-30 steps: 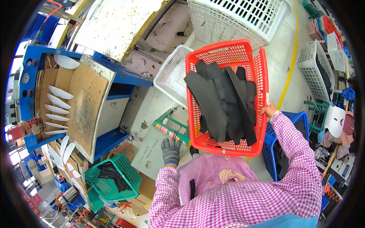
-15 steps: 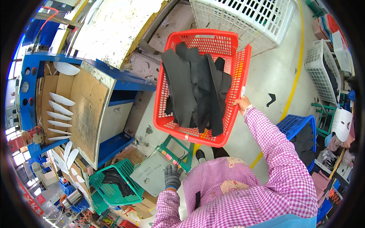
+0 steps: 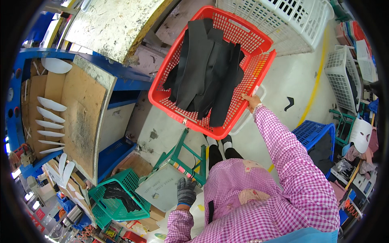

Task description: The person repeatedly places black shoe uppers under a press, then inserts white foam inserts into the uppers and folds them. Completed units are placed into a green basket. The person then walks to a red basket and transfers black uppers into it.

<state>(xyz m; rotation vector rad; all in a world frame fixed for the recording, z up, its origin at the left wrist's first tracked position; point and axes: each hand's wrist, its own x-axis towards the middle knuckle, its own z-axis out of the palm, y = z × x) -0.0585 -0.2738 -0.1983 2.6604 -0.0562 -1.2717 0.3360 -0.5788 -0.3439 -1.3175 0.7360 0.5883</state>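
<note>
A red plastic basket [image 3: 157,91] with lattice walls sits in front of me, turned at an angle. Flat black cut pieces [image 3: 198,60] lie heaped inside it. My bare right hand [image 3: 253,102] grips the basket's right rim, fingers closed round the edge. In a dark grey glove, my left hand [image 3: 186,192] holds nothing and has its fingers stretched out. It is over the right edge of a stool's grey top [image 3: 160,188]; whether it touches I cannot tell. The stool's green metal frame [image 3: 176,153] stands beyond it.
To the left, a blue machine [image 3: 133,83] has a wooden board [image 3: 83,117] with white curved pieces. A green basket [image 3: 97,194] with black pieces stands near left. A white crate [image 3: 279,32] is behind the red basket, a blue basket [image 3: 308,131] at right. A black scrap [image 3: 289,103] lies on the floor.
The red basket has turned clockwise and moved farther from me, with my right hand still on its rim. My left hand stays by the stool. The whole view has shifted slightly.
</note>
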